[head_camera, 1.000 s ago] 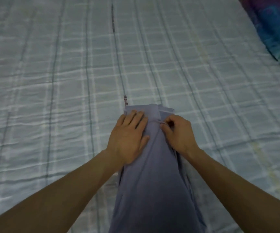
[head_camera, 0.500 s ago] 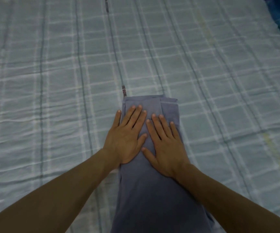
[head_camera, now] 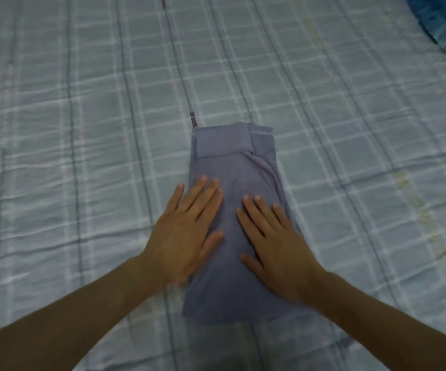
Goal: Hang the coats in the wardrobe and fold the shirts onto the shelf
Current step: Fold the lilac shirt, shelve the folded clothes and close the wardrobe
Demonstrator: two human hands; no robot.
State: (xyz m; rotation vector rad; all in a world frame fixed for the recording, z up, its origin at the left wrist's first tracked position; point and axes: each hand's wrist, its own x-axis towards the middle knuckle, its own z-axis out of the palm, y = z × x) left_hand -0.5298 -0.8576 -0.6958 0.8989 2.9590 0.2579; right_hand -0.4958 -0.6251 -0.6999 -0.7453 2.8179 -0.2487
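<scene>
Left hand, right hand — on shirt

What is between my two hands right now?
Only a bare strip of the folded shirt; nothing else lies between the left hand and the right hand, both flat on it. The head view shows this.

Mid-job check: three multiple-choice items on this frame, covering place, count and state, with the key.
1. Where does the folded shirt lie? A on the checked bedspread; B on a shelf; C on a hanger.
2. How many hands touch it? A none; B one; C two.
3. How do the fingers lie? A fisted; B straight and flat; C pinching a sleeve.
Key: 1 A, checked cloth surrounds it; 2 C, left hand and right hand both rest on it; 3 B, fingers lie spread on the fabric.
</scene>
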